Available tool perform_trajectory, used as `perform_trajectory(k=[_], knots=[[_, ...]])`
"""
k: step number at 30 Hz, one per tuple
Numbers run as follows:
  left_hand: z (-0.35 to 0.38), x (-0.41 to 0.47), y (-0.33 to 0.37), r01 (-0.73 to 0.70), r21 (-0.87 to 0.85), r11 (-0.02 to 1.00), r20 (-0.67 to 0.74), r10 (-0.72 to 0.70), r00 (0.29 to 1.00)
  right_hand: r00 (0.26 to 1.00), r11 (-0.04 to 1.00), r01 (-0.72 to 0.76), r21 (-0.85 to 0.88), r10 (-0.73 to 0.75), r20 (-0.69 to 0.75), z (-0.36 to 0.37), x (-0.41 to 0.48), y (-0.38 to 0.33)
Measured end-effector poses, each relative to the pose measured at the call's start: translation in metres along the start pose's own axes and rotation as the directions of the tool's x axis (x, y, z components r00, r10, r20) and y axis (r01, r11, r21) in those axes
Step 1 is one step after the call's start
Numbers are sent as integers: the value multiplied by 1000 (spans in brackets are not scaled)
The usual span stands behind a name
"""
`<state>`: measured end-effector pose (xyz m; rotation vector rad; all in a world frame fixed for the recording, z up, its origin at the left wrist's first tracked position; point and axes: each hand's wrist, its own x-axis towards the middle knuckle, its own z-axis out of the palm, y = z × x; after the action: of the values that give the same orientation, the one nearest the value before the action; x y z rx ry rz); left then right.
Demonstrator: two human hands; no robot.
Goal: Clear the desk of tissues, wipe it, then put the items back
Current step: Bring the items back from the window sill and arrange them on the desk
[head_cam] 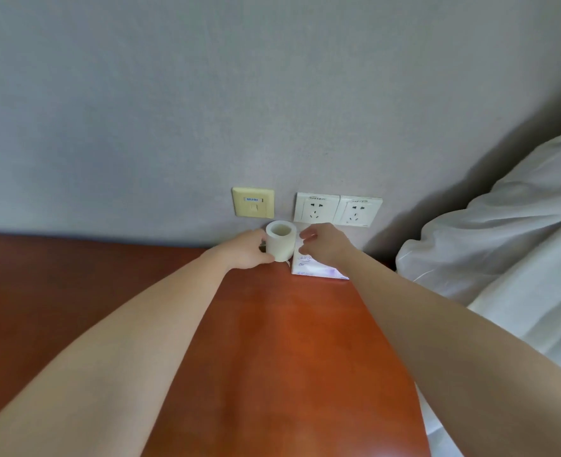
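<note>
Little here can be read. The yellow wall plate [253,202] carries a small white label [253,199] with blue characters, too blurred to make out. The two white sockets [317,208] just beside it each have a thin line of dark print along the top edge, too small to read. The tissue pack [315,269] on the table [272,324] bears blue brush-style characters on its white front. They are partly covered and not legible.
</note>
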<state>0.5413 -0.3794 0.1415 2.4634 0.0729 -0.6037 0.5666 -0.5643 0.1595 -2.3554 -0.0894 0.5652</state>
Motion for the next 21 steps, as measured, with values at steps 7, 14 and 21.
perform_trajectory(k=[7, 14, 21], knots=[[-12, -77, 37, -155, 260, 953, -5, 162, 987, 992, 984, 59, -165, -76, -101, -27, -96, -4], [8, -170, 82, -300, 372, 878, 19, 316, 949, 962, 983, -1, -186, -50, -268, -35, -217, 14], [68, -264, 131, -498, 364, 787, 98, 500, 861, 905, 980, -145, -134, 77, -419, -30, -366, 61]])
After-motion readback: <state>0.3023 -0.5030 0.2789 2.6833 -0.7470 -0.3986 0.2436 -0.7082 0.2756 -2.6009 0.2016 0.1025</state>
